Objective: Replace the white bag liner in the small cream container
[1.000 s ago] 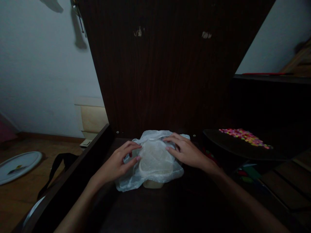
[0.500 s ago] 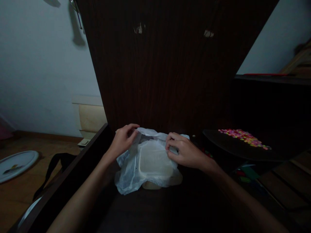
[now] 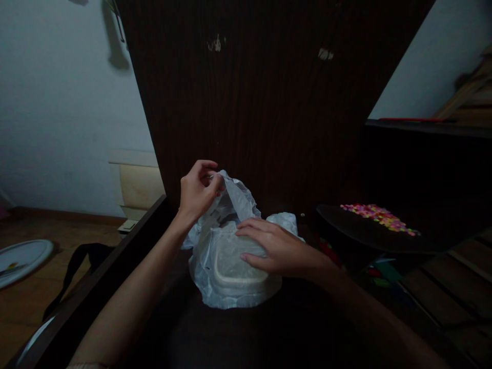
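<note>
A thin, whitish translucent plastic bag (image 3: 207, 287) lies on the dark surface around a pale rounded-corner box (image 3: 232, 259), which shows through the film. My left hand (image 3: 198, 190) is closed at the far left of the bag, pinching its rim and holding it up. My right hand (image 3: 272, 245) rests on the right part of the box with fingers stretched out over the bag, thumb apart. It covers the box's right side. A bunched whitish plastic piece (image 3: 284, 223) pokes out behind my right hand; whether it belongs to the same bag I cannot tell.
A dark upright panel (image 3: 246, 113) stands right behind the bag. A low dark side board (image 3: 111, 271) runs along the left. On a dark shelf (image 3: 330, 218) at right lie many small colourful pieces (image 3: 380, 218). A white oval lid-like object (image 3: 26, 256) is on the floor.
My left hand has risen, pulling the bag's rim up with it. My right hand has let go of the rim and moved left, flattening onto the box. The film now covers the box's near side.
</note>
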Available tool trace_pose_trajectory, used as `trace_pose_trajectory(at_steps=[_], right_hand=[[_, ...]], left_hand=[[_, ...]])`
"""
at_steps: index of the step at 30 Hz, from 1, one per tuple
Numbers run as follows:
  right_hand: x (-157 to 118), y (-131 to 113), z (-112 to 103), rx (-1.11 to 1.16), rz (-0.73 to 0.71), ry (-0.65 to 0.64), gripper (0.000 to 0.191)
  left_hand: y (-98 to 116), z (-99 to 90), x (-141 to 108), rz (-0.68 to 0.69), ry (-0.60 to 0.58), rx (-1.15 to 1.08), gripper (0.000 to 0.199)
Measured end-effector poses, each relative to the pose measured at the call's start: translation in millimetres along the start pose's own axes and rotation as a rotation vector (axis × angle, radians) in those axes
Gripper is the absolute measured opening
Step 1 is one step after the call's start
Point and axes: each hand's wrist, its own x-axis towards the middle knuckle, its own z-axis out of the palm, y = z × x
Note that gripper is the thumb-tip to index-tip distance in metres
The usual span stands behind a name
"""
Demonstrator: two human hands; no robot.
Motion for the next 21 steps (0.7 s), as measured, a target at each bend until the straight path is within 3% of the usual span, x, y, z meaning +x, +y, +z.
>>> trace_pose_trajectory(at_steps=[2, 5, 12, 17, 21], right_hand=[[8, -1, 15, -0.123, 0.019, -0.058, 0.043], [15, 2, 25, -0.234, 0.051, -0.114, 0.035], [9, 0, 1, -0.145, 0.027, -0.115, 0.022], [11, -2, 15, -0.284, 0.038, -0.105, 0.043], [17, -2, 23, -0.361, 0.098, -0.145, 0.029]], left_hand=[[4, 3.3, -1, 0.029, 0.005, -0.018, 0.024], [10, 2.7, -1, 0.073, 0.033, -0.025, 0.023], [20, -4.1, 3, 0.164, 0.118, -0.045, 0.016], [24, -0.3, 3, 0.180, 0.122, -0.051, 0.016], [28, -0.4, 3, 0.214, 0.111, -0.012, 0.016]])
